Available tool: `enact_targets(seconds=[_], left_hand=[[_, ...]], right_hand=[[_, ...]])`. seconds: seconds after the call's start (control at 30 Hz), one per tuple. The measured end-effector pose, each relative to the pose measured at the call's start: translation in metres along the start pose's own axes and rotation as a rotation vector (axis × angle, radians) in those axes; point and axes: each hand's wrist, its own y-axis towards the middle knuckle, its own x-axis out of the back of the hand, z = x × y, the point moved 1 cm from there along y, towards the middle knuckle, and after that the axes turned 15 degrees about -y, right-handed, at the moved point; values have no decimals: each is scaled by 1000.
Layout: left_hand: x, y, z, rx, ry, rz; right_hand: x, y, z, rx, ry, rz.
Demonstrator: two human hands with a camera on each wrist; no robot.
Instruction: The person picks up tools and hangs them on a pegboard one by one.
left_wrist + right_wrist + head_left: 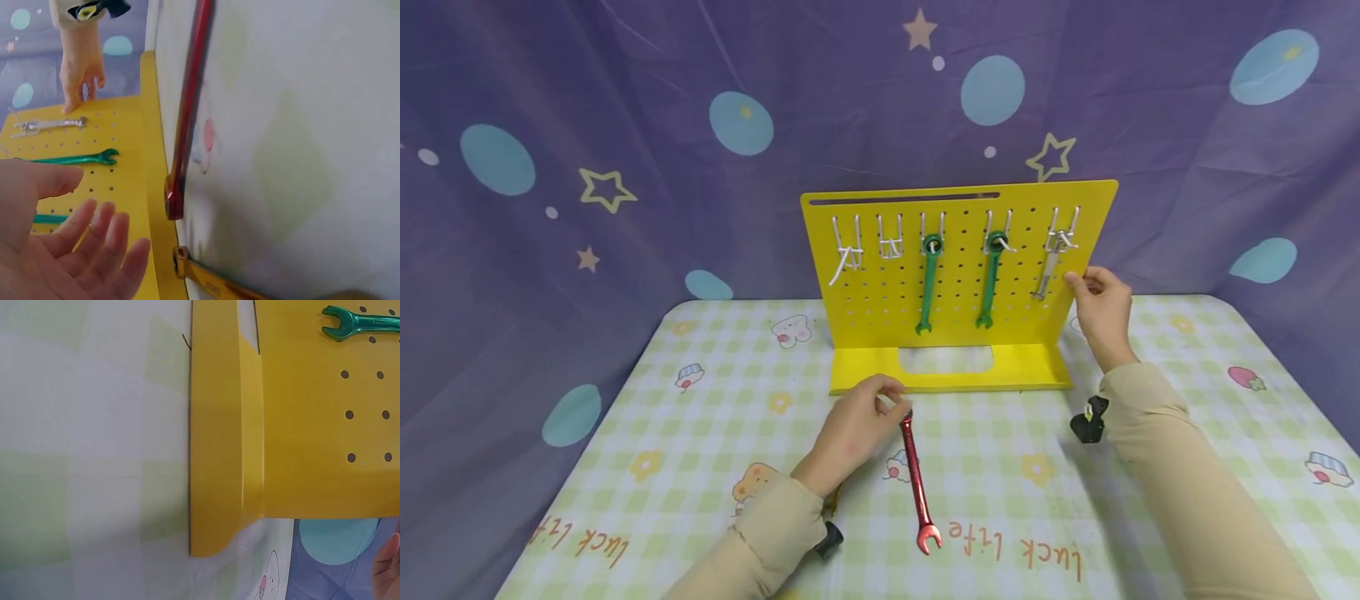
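My left hand [859, 423] hovers above the near end of the board, fingers loosely bent and nothing between them. Just below it a red combination wrench [915, 483] lies on the tablecloth, ring end toward the board. A gold wrench [215, 281] lies nearby, mostly hidden by the left forearm in the head view. On the right, my right hand [1103, 312] pinches the side edge of the yellow pegboard [958, 312]. Two green wrenches [929, 287] and a small silver wrench [1048, 267] hang from its white hooks.
Two white double hooks [848, 254] at the board's left carry nothing. The board's yellow base [865, 367] stands on a checked tablecloth [715, 417], with a purple patterned curtain [647, 100] behind.
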Motion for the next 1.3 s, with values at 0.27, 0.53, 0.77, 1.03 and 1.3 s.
enact_targets(seconds=[0.27,0.53,0.77,1.03,1.3], left_hand=[[-9,-17,10,20,115,54],[-16,-23,13,16,232,37],[-23,-21,12,21,294,39],[-28,-23,9,21,331,14],[-30,-26,4,23,326,0]], right_hand=[[-1,0,-1,-17,-6,3],[0,1,-1,-16,-13,6],[-1,1,-2,14,-22,-1],[-1,1,-3,12,-14,4],[-1,0,-3,11,-6,-1]])
